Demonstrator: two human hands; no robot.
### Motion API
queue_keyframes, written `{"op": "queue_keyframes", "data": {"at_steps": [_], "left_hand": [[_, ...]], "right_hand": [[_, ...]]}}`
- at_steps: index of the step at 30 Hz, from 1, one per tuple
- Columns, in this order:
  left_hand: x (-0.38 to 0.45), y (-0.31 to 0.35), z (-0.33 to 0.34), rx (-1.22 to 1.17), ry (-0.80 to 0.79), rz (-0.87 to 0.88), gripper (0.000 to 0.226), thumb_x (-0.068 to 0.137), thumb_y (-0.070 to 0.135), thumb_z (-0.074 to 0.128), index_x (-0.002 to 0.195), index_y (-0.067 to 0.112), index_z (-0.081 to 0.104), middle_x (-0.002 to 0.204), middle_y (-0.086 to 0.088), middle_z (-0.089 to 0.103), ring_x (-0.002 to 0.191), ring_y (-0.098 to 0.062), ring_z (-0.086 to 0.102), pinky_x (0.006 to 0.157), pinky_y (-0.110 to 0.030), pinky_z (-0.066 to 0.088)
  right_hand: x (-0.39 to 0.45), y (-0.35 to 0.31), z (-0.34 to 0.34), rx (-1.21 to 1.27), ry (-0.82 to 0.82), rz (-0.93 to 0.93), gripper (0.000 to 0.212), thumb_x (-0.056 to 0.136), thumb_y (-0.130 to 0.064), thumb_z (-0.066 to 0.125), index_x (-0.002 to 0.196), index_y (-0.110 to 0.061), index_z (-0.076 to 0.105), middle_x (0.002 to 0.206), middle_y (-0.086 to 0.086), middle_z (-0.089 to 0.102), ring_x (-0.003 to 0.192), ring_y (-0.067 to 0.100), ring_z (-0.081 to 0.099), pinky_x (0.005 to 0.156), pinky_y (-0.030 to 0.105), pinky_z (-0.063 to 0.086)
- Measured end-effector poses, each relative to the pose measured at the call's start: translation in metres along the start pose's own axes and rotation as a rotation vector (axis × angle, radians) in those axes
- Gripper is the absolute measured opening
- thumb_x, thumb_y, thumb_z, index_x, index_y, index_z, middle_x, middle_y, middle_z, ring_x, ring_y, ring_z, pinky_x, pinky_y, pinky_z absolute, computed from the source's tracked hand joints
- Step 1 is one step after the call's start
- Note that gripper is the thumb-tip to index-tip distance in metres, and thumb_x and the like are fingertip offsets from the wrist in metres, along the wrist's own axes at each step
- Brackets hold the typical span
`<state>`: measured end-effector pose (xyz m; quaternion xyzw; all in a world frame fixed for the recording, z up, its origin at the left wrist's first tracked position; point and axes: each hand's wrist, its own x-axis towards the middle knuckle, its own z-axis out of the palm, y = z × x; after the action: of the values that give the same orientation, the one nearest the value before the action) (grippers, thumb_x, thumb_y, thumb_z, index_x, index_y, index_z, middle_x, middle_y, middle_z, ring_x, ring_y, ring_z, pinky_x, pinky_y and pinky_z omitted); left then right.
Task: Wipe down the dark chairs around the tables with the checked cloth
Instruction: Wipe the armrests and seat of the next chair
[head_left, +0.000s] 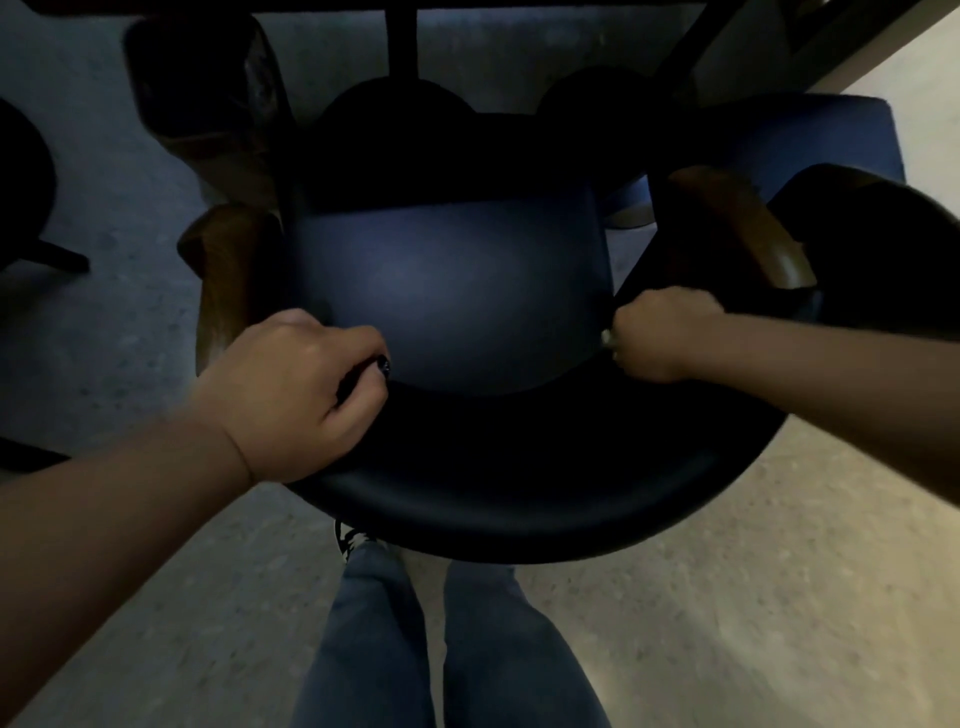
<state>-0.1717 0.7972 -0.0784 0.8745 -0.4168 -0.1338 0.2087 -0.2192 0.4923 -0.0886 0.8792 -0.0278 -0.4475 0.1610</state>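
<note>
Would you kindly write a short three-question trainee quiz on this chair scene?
1. True or false: both hands grip the chair's curved backrest.
2. Which hand shows a scrap of pale material at its fingers: A left, B right?
3. Fill in: the seat faces a ____ above it in view.

Key: 1 true, left hand and right hand both curl over it. 2 B. 3 table.

Left hand, right hand curled.
</note>
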Motion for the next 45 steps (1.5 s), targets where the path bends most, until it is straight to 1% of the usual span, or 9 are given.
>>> {"op": "queue_keyframes", "data": {"at_steps": [5, 8, 15, 20, 27, 33, 38, 42, 45], "left_hand": [[-0.001, -0.001, 0.000, -0.019, 0.004, -0.012, 0.036, 0.087, 0.035, 0.036, 0.080, 0.013, 0.065, 0.056, -0.002, 0.057, 0.056, -0.031, 0.054, 0.060, -0.031, 0.043], [0.000, 0.000, 0.001, -0.013, 0.020, -0.016, 0.037, 0.088, 0.035, 0.036, 0.081, 0.014, 0.065, 0.057, -0.002, 0.058, 0.056, -0.030, 0.054, 0.061, -0.031, 0.043], [-0.001, -0.003, 0.005, -0.008, 0.063, -0.020, 0.038, 0.087, 0.038, 0.035, 0.083, 0.015, 0.065, 0.062, -0.003, 0.061, 0.060, -0.031, 0.055, 0.061, -0.030, 0.040], [-0.001, -0.004, 0.005, -0.022, 0.070, 0.013, 0.040, 0.086, 0.039, 0.035, 0.081, 0.013, 0.065, 0.058, -0.002, 0.057, 0.057, -0.030, 0.052, 0.057, -0.033, 0.042], [-0.002, -0.007, 0.006, -0.026, 0.128, 0.016, 0.043, 0.085, 0.044, 0.031, 0.079, 0.013, 0.061, 0.065, -0.006, 0.061, 0.061, -0.030, 0.057, 0.058, -0.042, 0.045], [-0.001, -0.004, 0.004, -0.073, 0.171, 0.020, 0.043, 0.084, 0.044, 0.029, 0.076, 0.013, 0.057, 0.065, -0.006, 0.059, 0.062, -0.028, 0.056, 0.059, -0.046, 0.045], [0.001, -0.001, 0.006, -0.049, 0.101, 0.027, 0.037, 0.092, 0.050, 0.026, 0.086, 0.025, 0.053, 0.078, 0.002, 0.061, 0.073, -0.020, 0.057, 0.068, -0.043, 0.045], [0.006, 0.001, 0.006, -0.253, -0.046, 0.000, 0.041, 0.093, 0.057, 0.035, 0.110, 0.029, 0.059, 0.107, 0.006, 0.065, 0.100, -0.015, 0.061, 0.089, -0.038, 0.049], [0.006, 0.003, 0.004, -0.463, -0.016, 0.027, 0.025, 0.092, 0.037, 0.059, 0.100, 0.015, 0.064, 0.095, -0.002, 0.066, 0.086, -0.011, 0.062, 0.079, -0.027, 0.049]], "right_hand": [[-0.013, -0.096, -0.013, 0.445, 0.017, -0.170, 0.036, 0.091, -0.027, 0.053, 0.114, -0.001, 0.062, 0.119, 0.022, 0.062, 0.107, 0.035, 0.062, 0.077, 0.031, 0.048], [-0.007, -0.131, -0.027, 0.630, 0.045, -0.249, 0.027, 0.091, -0.024, 0.054, 0.106, -0.003, 0.063, 0.114, 0.019, 0.064, 0.100, 0.032, 0.063, 0.069, 0.025, 0.041], [-0.052, -0.143, -0.034, 1.166, 0.184, -0.308, 0.029, 0.087, -0.024, 0.051, 0.059, -0.014, 0.052, 0.065, 0.006, 0.060, 0.070, 0.026, 0.061, 0.058, 0.026, 0.041], [-0.096, -0.159, -0.020, 1.087, 0.540, -0.292, 0.027, 0.086, -0.028, 0.050, 0.064, -0.020, 0.038, 0.069, -0.005, 0.045, 0.063, 0.018, 0.042, 0.057, 0.028, 0.029], [-0.096, -0.177, -0.013, 1.069, 0.857, -0.198, 0.018, 0.081, -0.035, 0.048, 0.069, -0.024, 0.039, 0.078, 0.003, 0.059, 0.072, 0.028, 0.057, 0.061, 0.032, 0.041], [-0.083, -0.168, -0.021, 1.456, 0.661, -0.169, 0.028, 0.077, -0.036, 0.058, 0.068, -0.009, 0.061, 0.068, 0.006, 0.064, 0.077, 0.030, 0.061, 0.074, 0.045, 0.051], [-0.075, -0.157, -0.015, 1.896, 0.445, -0.235, 0.009, 0.084, -0.019, 0.064, 0.084, -0.013, 0.071, 0.077, -0.001, 0.074, 0.074, 0.011, 0.069, 0.069, 0.026, 0.053], [-0.076, -0.149, -0.005, 1.989, 0.522, -0.340, 0.014, 0.089, -0.011, 0.060, 0.085, -0.001, 0.069, 0.081, 0.020, 0.071, 0.067, 0.029, 0.064, 0.059, 0.034, 0.050], [-0.072, -0.147, 0.000, 1.928, 0.663, -0.370, 0.018, 0.091, -0.011, 0.058, 0.094, 0.004, 0.068, 0.087, 0.022, 0.072, 0.072, 0.031, 0.067, 0.066, 0.043, 0.054]]}}
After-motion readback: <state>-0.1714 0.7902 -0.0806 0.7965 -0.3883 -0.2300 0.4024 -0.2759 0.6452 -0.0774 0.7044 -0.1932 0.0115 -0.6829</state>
